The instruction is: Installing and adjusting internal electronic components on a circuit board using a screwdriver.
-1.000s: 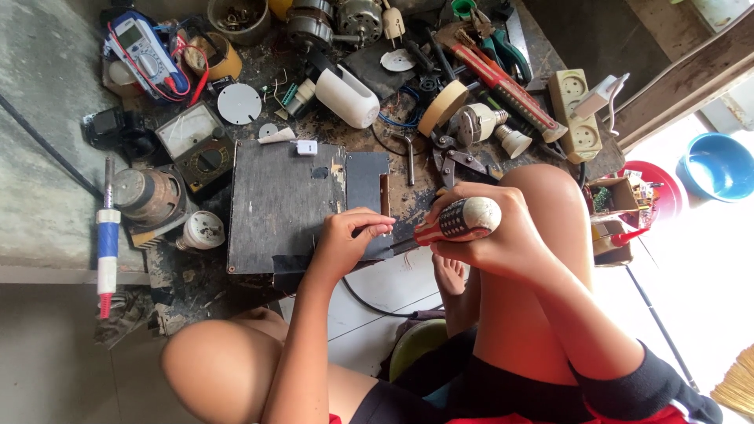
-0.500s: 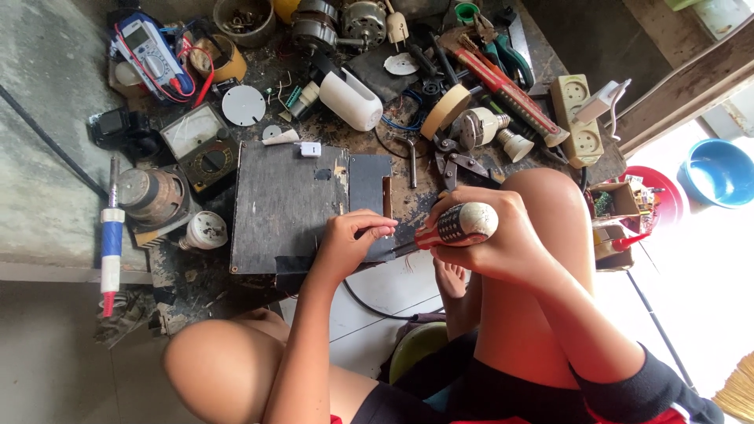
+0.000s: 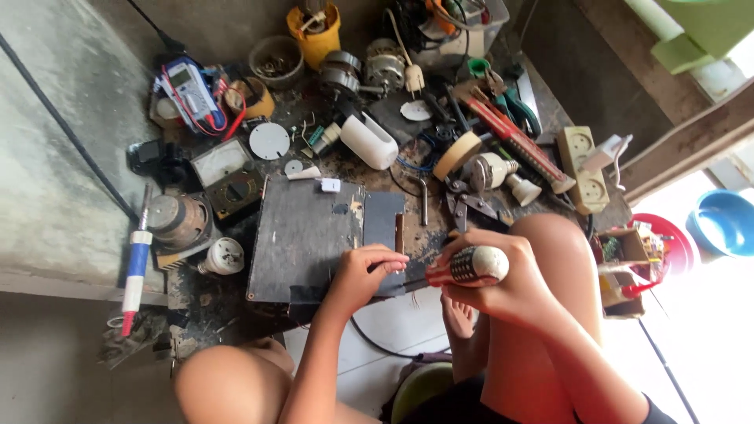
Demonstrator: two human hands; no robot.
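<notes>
Cluttered concrete floor serves as the workbench, strewn with tools and salvaged parts. At its middle lies a flat dark metal panel (image 3: 314, 239), and the person sits at its six o'clock edge, knees on either side.

The right hand (image 3: 503, 283) is wrapped firmly round a screwdriver (image 3: 467, 268) with a red, black and cream handle, its shaft pointing toward nine o'clock at the panel's lower right corner. The left hand (image 3: 363, 271) rests there with fingers curled, pinching or steadying something small at the tip; what it holds is hidden.

To do this well, I judge the tip should sit square in the fastener, the shaft stay in line with it, and the left hand press the panel down so it cannot skid.

A multimeter (image 3: 191, 88) with red leads lies at eleven o'clock, a white bottle (image 3: 369, 141) at twelve, and a beige power strip (image 3: 585, 169) at two.
</notes>
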